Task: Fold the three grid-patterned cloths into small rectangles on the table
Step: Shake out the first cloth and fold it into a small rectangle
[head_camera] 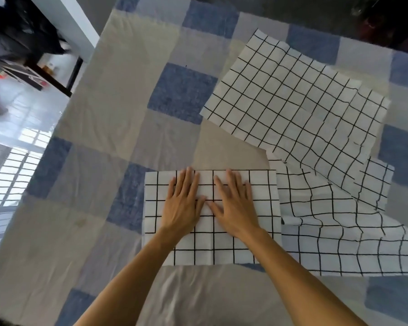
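Note:
A white cloth with a black grid (264, 208), folded into a rectangle, lies flat in front of me on the table. My left hand (183, 203) and my right hand (232, 205) press flat on its top half, side by side, fingers straight. A second grid cloth (339, 236) lies unfolded and wrinkled to the right, its left edge tucked under the folded one. A third grid cloth (292, 95) is spread out at the far right, overlapping the second.
The table is covered by a patchwork cover (118, 109) of beige, grey and blue squares. Its left edge runs diagonally; beyond it are a tiled floor and a dark bench (45, 74). Dark furniture stands past the far right corner.

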Tool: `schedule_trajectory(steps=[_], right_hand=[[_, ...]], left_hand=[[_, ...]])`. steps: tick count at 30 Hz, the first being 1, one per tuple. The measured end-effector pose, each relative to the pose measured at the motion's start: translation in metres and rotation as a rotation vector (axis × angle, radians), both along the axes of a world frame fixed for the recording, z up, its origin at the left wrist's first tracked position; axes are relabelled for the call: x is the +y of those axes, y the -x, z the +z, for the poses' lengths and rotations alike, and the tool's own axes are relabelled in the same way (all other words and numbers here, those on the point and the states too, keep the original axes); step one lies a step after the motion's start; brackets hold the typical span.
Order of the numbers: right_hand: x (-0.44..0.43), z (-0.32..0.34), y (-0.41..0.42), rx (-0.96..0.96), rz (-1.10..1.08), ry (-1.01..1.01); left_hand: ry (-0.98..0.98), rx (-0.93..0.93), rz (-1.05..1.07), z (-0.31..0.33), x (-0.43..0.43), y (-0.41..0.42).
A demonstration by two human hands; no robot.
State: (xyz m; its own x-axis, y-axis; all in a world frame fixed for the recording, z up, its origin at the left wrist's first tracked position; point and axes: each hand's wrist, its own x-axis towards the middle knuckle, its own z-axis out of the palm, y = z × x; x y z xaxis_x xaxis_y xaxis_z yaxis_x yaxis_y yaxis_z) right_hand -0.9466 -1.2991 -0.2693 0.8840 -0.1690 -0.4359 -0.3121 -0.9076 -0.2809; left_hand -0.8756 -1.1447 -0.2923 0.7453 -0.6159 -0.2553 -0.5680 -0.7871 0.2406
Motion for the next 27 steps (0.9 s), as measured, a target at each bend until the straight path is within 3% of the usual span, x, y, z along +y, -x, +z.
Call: schedule_trajectory(steps=[12, 16, 23, 27], right_hand=[[0.007, -0.016, -0.023, -0.079, 0.050, 0.030], [-0.028, -0.021, -0.004, -0.084, -0.038, 0.115], [-0.037, -0.014, 0.005, -0.042, -0.100, 0.163], [0.004, -0.002, -0.017, -0.108, 0.117, -0.002]], left_hand=[[-0.009, -0.022, 0.065, -0.003, -0.006, -0.008], [-0.023, -0.021, 0.170, 0.001, 0.015, -0.012], [-0.084, -0.032, 0.171, 0.003, 0.030, -0.016], [-0.054, -0.063, 0.121, 0.007, 0.016, -0.012]])
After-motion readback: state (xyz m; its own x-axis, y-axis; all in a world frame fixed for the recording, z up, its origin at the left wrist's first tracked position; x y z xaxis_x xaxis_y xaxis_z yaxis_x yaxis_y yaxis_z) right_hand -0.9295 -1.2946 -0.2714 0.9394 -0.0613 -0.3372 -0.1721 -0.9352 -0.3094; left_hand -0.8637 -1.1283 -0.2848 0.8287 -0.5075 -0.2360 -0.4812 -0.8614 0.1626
